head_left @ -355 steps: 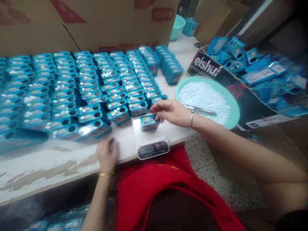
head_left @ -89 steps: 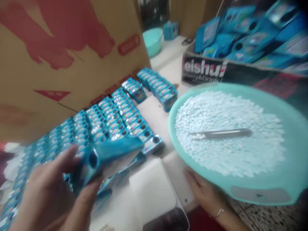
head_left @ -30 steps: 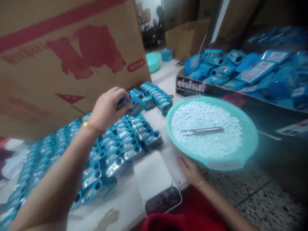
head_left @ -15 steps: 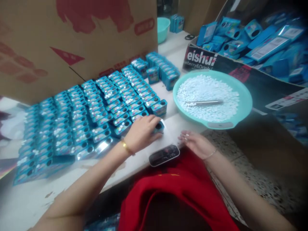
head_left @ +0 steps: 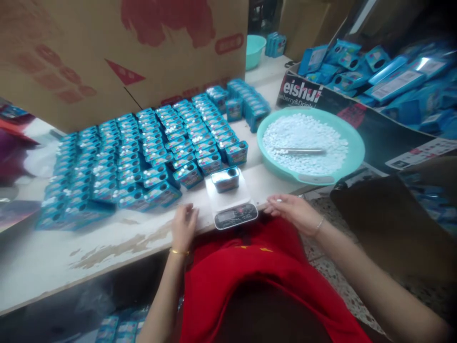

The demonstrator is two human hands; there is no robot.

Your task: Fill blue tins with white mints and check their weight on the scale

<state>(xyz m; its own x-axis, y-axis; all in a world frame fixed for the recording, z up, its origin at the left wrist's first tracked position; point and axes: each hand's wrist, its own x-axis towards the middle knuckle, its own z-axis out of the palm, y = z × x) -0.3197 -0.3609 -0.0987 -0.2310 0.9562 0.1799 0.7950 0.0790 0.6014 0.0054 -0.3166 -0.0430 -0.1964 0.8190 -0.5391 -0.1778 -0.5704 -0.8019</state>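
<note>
Head view: blue box, standing on white scale, seemingly unfinished; ranked boxes, some pellet-topped, completion indeterminable; bowl of white pellets, plentiful, presumably outstanding. Left hand: empty, loosely curled. Right hand: pinching, apparently, one pellet.

Box on scale, centre frame. Left: rows of boxes on counter; carton behind. Right: basin of tablets, tool on top.
</note>
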